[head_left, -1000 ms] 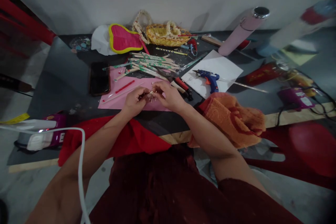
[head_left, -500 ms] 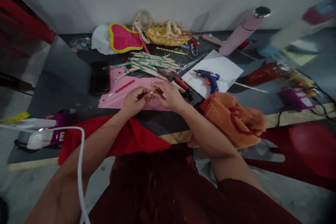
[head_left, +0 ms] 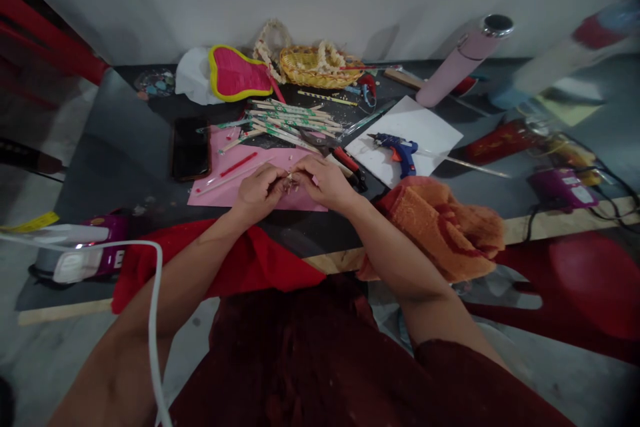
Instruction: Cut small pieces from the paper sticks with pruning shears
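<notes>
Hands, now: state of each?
Left hand: closed, pinching a small pale piece.
Right hand: closed, fingertips on the same piece.

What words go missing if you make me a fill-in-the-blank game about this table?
The left hand and right hand meet above a paper coloured ____.
The glue gun lies on a sheet coloured ____.
The pink shape has a border coloured ____.
The orange towel lies to the ____ of the phone.

Missing words: pink; white; yellow; right.

left hand [head_left: 260, 192] and right hand [head_left: 323, 181] nearly meeting, fingers curled, bare forearms angled inward
</notes>
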### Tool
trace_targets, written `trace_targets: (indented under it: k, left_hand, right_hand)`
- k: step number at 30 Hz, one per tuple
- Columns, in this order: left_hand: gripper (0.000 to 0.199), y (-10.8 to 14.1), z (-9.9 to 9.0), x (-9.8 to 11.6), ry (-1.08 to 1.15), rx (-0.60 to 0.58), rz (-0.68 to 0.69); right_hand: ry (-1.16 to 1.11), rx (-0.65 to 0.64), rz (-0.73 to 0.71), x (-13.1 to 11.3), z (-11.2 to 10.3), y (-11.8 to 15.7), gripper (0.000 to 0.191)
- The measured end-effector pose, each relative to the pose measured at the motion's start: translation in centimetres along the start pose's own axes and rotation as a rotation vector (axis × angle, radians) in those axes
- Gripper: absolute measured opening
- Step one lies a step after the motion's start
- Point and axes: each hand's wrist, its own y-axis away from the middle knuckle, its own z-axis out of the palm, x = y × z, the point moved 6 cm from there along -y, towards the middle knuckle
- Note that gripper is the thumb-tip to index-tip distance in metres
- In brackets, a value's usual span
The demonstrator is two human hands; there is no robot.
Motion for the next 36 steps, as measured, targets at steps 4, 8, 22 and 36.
trace_targets:
  k: [4, 8, 22, 36]
  left_hand:
    - [0.014, 0.15, 0.23, 0.16, -0.061, -0.016, 0.007]
    - [0.015, 0.32, 0.44, 0.21, -0.11, -0.024, 0.014]
    - [0.018, 0.16, -0.28, 0.66, -0.063, 0.035, 0.041]
    - [0.019, 0.19, -0.13, 0.69, -0.097, 0.032, 0.054]
  right_hand:
    - [0.03, -0.033, -0.005, -0.02, 0.35, 0.07, 0.012]
    - [0.0, -0.044, 0.015, -0.08, 0.48, 0.09, 0.011]
    - [-0.096, -0.005, 0.084, 0.55, -0.12, 0.03, 0.014]
    - [-0.101, -0.014, 0.094, 0.65, 0.24, 0.15, 0.007]
